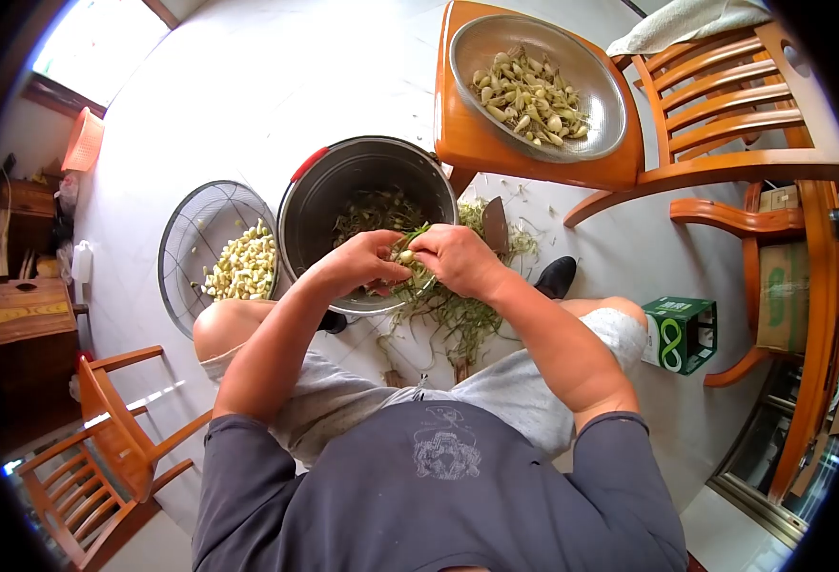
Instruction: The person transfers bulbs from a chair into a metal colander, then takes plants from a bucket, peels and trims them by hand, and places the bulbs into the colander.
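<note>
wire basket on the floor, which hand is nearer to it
Left. The left hand is to the right of the wire basket, across part of the pot; the right hand is farther right.

- The floor (362, 76) is pale, glossy tile with faint grey veins.
- The pot (315, 210), dark inside, stands on the floor's middle.
- The wire basket (183, 229) sits just beside it, toward the floor's left edge.
- The greens (467, 329), long and tangled, lie loose on the tiles at the pot's other side, scraps straying toward the chair.
- A shoe (556, 277) rests near them.
- A green box (679, 336) stands nearer the floor's right edge.
- The chair (458, 148) has an orange-brown wooden seat; the bowl (603, 81) covers most of it, leaving wood showing at the near-left corner.
</note>
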The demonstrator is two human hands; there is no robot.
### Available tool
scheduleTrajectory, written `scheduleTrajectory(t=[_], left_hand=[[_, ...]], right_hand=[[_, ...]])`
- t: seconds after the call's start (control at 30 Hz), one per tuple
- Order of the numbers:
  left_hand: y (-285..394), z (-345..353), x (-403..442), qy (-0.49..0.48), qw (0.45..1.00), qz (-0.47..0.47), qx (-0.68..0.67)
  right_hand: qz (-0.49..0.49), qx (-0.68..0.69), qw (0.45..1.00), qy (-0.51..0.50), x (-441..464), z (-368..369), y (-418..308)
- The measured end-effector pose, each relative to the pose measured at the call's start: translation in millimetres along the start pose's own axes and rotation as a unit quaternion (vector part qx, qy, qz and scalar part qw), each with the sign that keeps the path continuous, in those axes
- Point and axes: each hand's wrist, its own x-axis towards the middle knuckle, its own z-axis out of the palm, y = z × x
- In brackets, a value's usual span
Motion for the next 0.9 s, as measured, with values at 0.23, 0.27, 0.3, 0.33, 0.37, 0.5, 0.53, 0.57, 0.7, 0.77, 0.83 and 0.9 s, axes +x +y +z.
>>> scheduleTrajectory(t=[0.23, 0.27, 0.3, 0.33, 0.37, 0.5, 0.53, 0.57, 0.7, 0.77, 0.83, 0.9], left_hand=[[0.3, 18.6, -17.4, 0.212, 0.884, 0.301, 0.287], [-1.3, 23.8, -16.5, 0.19, 0.907, 0.282, 0.25], [-2.4, 26.7, -15.2, 0.197, 0.89, 0.307, 0.275], [-3.4, 27.9, -14.5, 0.204, 0.871, 0.331, 0.3], [-4.4, 27.4, -14.3, 0.203, 0.864, 0.339, 0.312], [-7.0, 26.2, -13.9, 0.198, 0.845, 0.36, 0.343], [-8.1, 27.4, -14.4, 0.195, 0.843, 0.362, 0.346], [-8.2, 28.8, -14.8, 0.193, 0.843, 0.356, 0.354], [-6.4, 34.6, -13.3, 0.188, 0.844, 0.343, 0.366], [-3.8, 37.3, -11.5, 0.185, 0.851, 0.334, 0.361], [0.6, 40.1, -11.6, 0.179, 0.861, 0.316, 0.355], [2.6, 41.7, -13.3, 0.173, 0.861, 0.298, 0.373]], right_hand=[[0.162, 0.184, 0.97, 0.009, -6.0, -3.1, -4.3], [0.165, 0.201, 0.965, 0.006, -6.6, -1.8, -4.8], [0.167, 0.219, 0.961, 0.003, -6.6, -1.3, -5.6], [0.173, 0.21, 0.962, -0.01, -6.8, -2.7, -7.5], [0.178, 0.202, 0.963, -0.021, -7.3, -5.5, -9.8], [0.1, 0.137, 0.985, -0.03, -11.9, -5.9, -8.4], [0.078, 0.113, 0.99, -0.022, -13.4, -5.6, -8.7], [0.057, 0.089, 0.994, -0.015, -14.9, -5.2, -9.7], [0.006, 0.026, 0.999, 0.022, -18.3, -3.7, -9.3], [0.004, 0.029, 0.999, 0.038, -19.2, -4.9, -9.1], [0.023, 0.029, 0.997, 0.063, -20.3, -6.2, -7.4], [0.063, 0.026, 0.993, 0.098, -22.6, -8.7, -2.4]])
